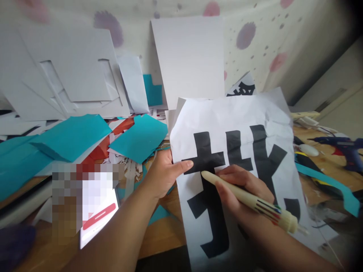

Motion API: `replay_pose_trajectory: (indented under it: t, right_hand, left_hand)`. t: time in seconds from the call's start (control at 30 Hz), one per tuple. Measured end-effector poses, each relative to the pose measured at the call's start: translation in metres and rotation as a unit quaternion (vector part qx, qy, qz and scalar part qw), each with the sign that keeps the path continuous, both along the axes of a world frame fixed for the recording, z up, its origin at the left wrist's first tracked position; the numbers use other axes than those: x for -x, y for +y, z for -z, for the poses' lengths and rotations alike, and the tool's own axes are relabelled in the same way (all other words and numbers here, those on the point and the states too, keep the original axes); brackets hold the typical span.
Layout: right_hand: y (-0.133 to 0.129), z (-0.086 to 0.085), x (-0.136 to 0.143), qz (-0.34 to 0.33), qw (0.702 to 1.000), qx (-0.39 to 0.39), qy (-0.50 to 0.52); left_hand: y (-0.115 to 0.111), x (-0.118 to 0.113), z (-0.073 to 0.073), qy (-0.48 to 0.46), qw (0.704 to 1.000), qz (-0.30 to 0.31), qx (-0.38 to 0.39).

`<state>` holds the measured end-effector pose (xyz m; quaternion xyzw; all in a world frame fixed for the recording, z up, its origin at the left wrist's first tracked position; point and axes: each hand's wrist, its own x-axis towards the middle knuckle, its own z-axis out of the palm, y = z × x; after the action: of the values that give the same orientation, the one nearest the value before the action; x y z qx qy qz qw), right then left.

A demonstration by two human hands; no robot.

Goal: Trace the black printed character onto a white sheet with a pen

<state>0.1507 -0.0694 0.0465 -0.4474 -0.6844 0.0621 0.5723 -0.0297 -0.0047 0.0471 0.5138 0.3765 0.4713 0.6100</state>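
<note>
Left fingers point(185, 166) gripping paper point(215, 113) by edge, right fingers point(247, 179) around pen point(241, 194)

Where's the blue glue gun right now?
Head view, far right: the blue glue gun lies on the wooden table, just beyond the teal strip.

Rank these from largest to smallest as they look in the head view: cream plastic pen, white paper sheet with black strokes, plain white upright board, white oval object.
White paper sheet with black strokes
Plain white upright board
Cream plastic pen
White oval object
</note>
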Motion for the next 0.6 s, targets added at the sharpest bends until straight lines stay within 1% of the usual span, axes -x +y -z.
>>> replay_pose_trajectory:
  t: [0.17,0.3,0.5,0.6]
  right_hand:
    - [0.0071,0.0039,-0.0006,-0.006,0.999,-0.047,-0.027]
    - [0.0064,0.0052,-0.0026,-0.023,0.999,-0.034,-0.025]
    - [0.0070,0.0068,-0.0066,-0.057,0.996,-0.053,-0.032]
    - [0.0077,0.0066,-0.0075,-0.066,0.996,-0.042,-0.038]
  left_hand:
    - [0.0003,-0.0019,-0.0008,-0.004,1.000,-0.008,-0.009]
    - [0.0011,-0.0024,-0.0005,-0.012,1.000,-0.006,-0.011]
    - [0.0013,-0.0018,0.0004,-0.010,1.000,-0.009,-0.005]
    - [0.0016,-0.0010,0.0015,-0.001,1.000,-0.005,-0.007]
